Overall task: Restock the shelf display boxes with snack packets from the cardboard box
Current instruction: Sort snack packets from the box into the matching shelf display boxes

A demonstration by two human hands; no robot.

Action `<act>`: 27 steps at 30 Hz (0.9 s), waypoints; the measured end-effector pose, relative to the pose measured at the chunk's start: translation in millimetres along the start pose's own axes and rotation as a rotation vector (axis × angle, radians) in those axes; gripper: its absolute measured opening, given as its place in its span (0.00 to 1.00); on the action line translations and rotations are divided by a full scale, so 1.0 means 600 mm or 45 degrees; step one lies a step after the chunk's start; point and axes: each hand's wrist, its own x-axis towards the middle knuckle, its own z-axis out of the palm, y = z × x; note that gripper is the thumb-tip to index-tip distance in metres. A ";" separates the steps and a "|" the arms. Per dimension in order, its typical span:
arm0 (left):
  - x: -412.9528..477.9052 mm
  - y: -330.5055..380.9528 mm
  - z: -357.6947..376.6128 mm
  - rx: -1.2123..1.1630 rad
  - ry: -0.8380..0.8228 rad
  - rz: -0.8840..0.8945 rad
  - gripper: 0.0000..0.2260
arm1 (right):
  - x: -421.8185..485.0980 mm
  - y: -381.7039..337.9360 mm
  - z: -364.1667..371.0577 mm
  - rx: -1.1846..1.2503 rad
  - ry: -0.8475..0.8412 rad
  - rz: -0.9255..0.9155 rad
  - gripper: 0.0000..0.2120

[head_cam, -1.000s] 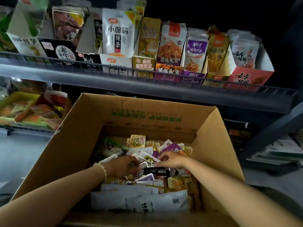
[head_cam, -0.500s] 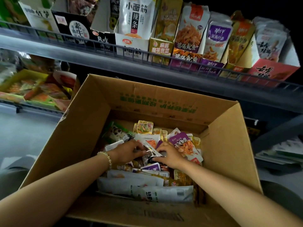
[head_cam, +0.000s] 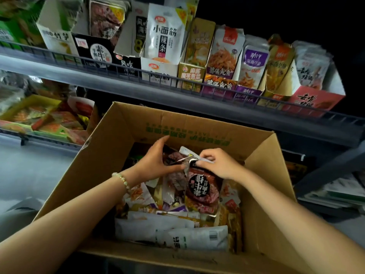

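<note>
Right hand seemingly pinches packet

The box is brown, dull cardboard. The snack packets are shiny plastic. The shelf rail is dark metal wire.

Both hands reach into the open cardboard box, near its far wall. The left hand holds dark packets. The right hand pinches the top of a dark red packet above the loose snack packets. Display boxes line the shelf above.
</note>
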 end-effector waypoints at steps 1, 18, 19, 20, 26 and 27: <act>0.003 0.011 -0.004 0.016 0.049 0.008 0.55 | -0.005 -0.006 -0.017 0.022 0.049 -0.016 0.10; 0.012 0.096 -0.003 -1.042 -0.194 -0.238 0.24 | -0.043 -0.023 -0.072 0.989 0.689 0.216 0.08; 0.012 0.096 -0.003 -1.105 -0.256 -0.245 0.24 | -0.043 -0.023 -0.068 0.987 0.692 0.222 0.08; 0.011 0.093 -0.003 -1.160 -0.300 -0.244 0.23 | -0.042 -0.022 -0.065 0.980 0.697 0.221 0.08; 0.009 0.092 0.002 -1.407 -0.322 -0.322 0.16 | -0.033 -0.026 -0.040 1.125 0.690 0.329 0.05; 0.010 0.090 0.000 -1.349 -0.253 -0.327 0.15 | -0.035 -0.028 -0.038 1.150 0.628 0.343 0.05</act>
